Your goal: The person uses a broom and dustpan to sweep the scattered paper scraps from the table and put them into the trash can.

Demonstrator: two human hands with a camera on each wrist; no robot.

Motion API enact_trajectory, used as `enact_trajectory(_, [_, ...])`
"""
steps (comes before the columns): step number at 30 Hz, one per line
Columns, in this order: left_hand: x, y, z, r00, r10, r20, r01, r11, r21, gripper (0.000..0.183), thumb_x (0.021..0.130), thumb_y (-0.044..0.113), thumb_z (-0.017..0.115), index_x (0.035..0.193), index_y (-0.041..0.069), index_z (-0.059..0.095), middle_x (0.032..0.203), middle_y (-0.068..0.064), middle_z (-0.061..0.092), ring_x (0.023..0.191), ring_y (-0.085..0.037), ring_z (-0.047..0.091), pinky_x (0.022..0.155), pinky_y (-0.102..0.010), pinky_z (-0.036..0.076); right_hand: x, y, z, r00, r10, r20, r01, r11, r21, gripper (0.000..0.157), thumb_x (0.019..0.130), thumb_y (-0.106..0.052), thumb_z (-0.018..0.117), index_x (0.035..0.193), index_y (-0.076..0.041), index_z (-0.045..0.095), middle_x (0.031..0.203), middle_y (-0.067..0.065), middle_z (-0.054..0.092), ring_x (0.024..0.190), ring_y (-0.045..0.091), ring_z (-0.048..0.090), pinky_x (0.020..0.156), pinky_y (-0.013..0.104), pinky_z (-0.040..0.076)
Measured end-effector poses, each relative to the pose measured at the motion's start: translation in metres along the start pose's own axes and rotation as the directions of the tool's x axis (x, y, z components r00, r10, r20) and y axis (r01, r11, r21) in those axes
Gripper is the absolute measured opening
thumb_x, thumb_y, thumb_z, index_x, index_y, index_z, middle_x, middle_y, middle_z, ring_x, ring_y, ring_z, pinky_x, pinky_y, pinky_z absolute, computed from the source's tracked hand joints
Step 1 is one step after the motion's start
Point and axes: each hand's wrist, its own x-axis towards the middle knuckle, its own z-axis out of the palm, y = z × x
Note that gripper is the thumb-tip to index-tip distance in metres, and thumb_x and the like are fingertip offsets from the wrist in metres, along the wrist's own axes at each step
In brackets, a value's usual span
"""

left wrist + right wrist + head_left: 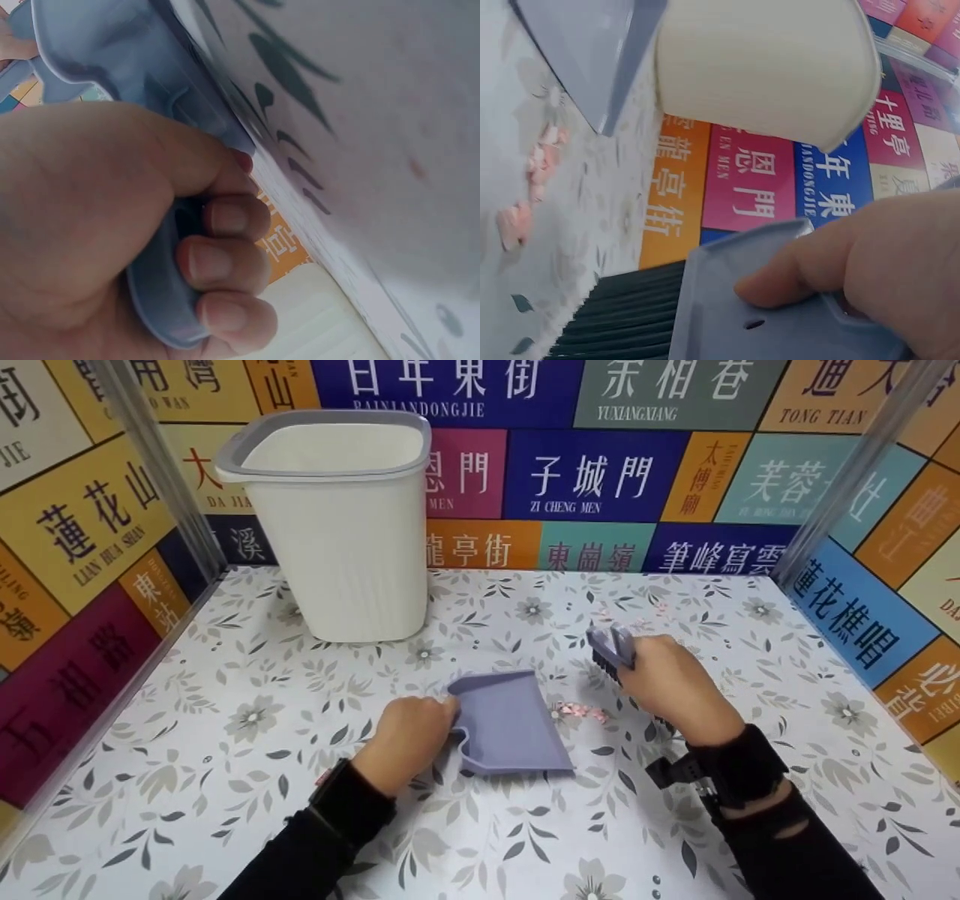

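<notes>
My left hand (409, 739) grips the handle of a grey-purple dustpan (510, 724), its fingers curled round it in the left wrist view. The pan lies on the floral tabletop with its wide lip facing right. Just beyond that lip sits a small heap of pink scraps (581, 711). My right hand (671, 682) holds a small brush (611, 649) with a grey-purple body, above and to the right of the heap. Dark bristles (626, 311) point toward the tabletop in the right wrist view, with the thumb laid along the brush's body.
A tall white bin (345, 532) with a grey rim stands at the back left. More pink bits (661, 607) lie scattered behind the brush. Panels with coloured Chinese signs (592, 476) enclose the back and sides of the floral table (300, 825).
</notes>
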Motion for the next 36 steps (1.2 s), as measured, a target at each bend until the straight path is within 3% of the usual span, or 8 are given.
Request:
enact_trajectory(9, [0.0,0.0,-0.005,1.0,0.019,0.012,-0.019,1.0,-0.002,0.009,0.097,0.009,0.07,0.104,0.01,0.064,0.067,-0.004,0.06,0.053,-0.017,0.056,0.046,-0.029,0.051,-0.005,-0.019,0.02,0.999,0.004,0.032,-0.005,0.999,0.039,0.034,0.106,-0.031,0.064,0.083,-0.007,0.067,0.09,0.018,0.071,0.061,0.023,0.061,0.054,0.039,0.051])
enact_trajectory(13, [0.001,0.0,-0.004,0.999,0.019,0.04,-0.019,1.0,-0.004,0.011,0.097,0.009,0.07,0.107,0.01,0.064,0.07,-0.005,0.062,0.056,-0.018,0.058,0.047,-0.03,0.053,-0.007,-0.026,0.024,0.998,-0.009,0.061,0.005,0.997,0.071,0.024,0.102,-0.021,0.067,0.084,-0.006,0.068,0.081,0.012,0.068,0.056,0.019,0.059,0.051,0.035,0.051])
enact_trajectory(22, [0.003,0.0,-0.002,0.996,0.004,0.091,-0.003,1.0,-0.006,0.016,0.098,0.009,0.068,0.113,0.011,0.065,0.074,-0.006,0.066,0.059,-0.02,0.062,0.05,-0.032,0.055,-0.013,-0.038,0.029,0.993,-0.044,0.111,0.032,0.993,0.111,0.025,0.103,-0.022,0.068,0.085,-0.005,0.072,0.074,0.007,0.066,0.047,0.014,0.053,0.042,0.032,0.048])
enact_trajectory(28, [0.003,0.0,-0.001,0.997,0.006,0.078,-0.005,1.0,-0.011,0.014,0.097,0.008,0.069,0.11,0.011,0.064,0.072,-0.006,0.064,0.056,-0.019,0.06,0.048,-0.031,0.054,-0.017,-0.044,0.033,0.989,-0.105,0.106,0.09,0.986,0.138,0.02,0.101,-0.016,0.07,0.083,-0.008,0.071,0.075,0.004,0.068,0.051,0.014,0.054,0.046,0.032,0.049])
enact_trajectory(33, [0.003,0.0,-0.001,0.995,0.006,0.095,-0.005,1.0,-0.013,0.017,0.096,0.007,0.07,0.111,0.011,0.064,0.073,-0.006,0.064,0.057,-0.02,0.06,0.049,-0.031,0.054,-0.021,-0.05,0.033,0.984,-0.109,0.138,0.086,0.983,0.16,0.01,0.097,-0.005,0.067,0.088,-0.002,0.071,0.076,0.007,0.067,0.052,0.014,0.057,0.045,0.032,0.05])
enact_trajectory(36, [0.003,0.0,0.0,0.994,0.004,0.111,-0.002,1.0,-0.02,0.019,0.097,0.007,0.07,0.114,0.011,0.064,0.073,-0.006,0.064,0.057,-0.02,0.06,0.049,-0.031,0.054,-0.023,-0.053,0.033,0.979,-0.149,0.137,0.127,0.979,0.161,0.006,0.095,-0.002,0.067,0.09,-0.002,0.071,0.08,0.006,0.068,0.058,0.015,0.06,0.051,0.032,0.052])
